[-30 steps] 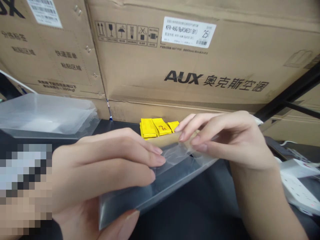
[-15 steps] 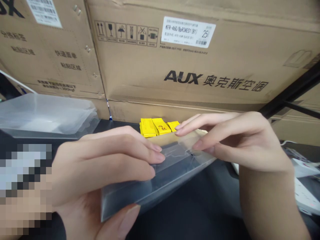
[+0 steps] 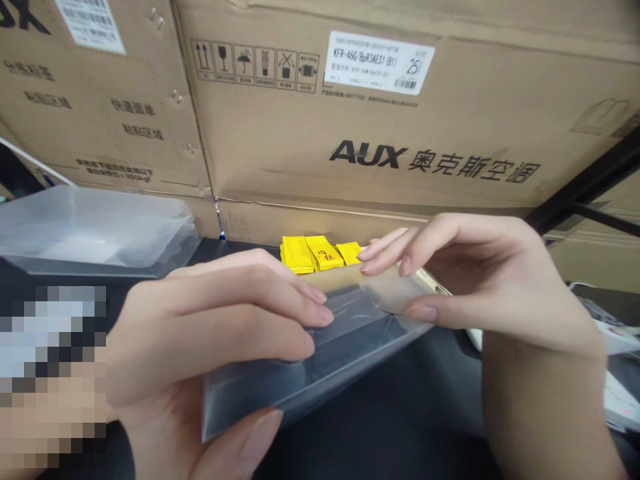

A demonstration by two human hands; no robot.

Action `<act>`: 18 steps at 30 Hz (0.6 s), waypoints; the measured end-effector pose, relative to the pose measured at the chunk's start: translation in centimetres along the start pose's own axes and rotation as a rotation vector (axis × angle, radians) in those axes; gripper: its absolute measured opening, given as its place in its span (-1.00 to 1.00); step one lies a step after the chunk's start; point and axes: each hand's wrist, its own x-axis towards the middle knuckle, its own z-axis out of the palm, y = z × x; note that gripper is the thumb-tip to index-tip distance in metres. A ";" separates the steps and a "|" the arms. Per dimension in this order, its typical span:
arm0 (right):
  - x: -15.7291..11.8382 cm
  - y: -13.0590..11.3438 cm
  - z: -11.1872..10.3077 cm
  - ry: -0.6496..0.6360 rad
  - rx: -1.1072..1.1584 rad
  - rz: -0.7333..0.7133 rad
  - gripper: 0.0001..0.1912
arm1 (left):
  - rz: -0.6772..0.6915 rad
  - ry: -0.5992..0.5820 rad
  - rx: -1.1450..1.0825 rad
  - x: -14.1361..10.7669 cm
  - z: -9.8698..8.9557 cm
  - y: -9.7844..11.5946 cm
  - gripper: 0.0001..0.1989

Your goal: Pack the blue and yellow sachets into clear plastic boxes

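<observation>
A clear plastic box (image 3: 345, 340), flattened and long, slants across the view above the dark tabletop. My left hand (image 3: 225, 340) is closed around its left end, fingers across the upper face and thumb below. At the right end, my right hand (image 3: 475, 280) holds the box with its thumb on the near side and its fingertips along the far edge. The index finger is bent and stands apart from the thumb. Between them lies a translucent end flap (image 3: 395, 293) with a rounded edge. Just behind the box are several yellow packets (image 3: 320, 253) with dark print.
Translucent plastic sheets or flat boxes (image 3: 90, 223) are stacked at the left. Large cardboard cartons (image 3: 280, 147) stand along the back. A black metal bar (image 3: 585, 173) slopes at the right, above a white power strip (image 3: 623, 400). The lower left corner is pixelated.
My right index finger has lifted off the flap and away from the thumb; the right hand has shifted slightly right. My left hand keeps its grip with hardly any movement.
</observation>
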 end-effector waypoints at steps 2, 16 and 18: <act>0.0 0.0 -0.1 -0.010 -0.017 0.013 -0.78 | 0.001 0.005 -0.020 0.1 0.1 0.1 -0.87; 0.0 0.1 -0.1 0.014 -0.051 0.041 -0.79 | 0.106 -0.144 0.022 0.8 -1.0 -1.2 -0.61; 0.1 0.0 -0.1 -0.040 -0.088 0.047 -0.76 | 0.092 -0.148 0.009 0.4 -1.5 -1.6 -0.59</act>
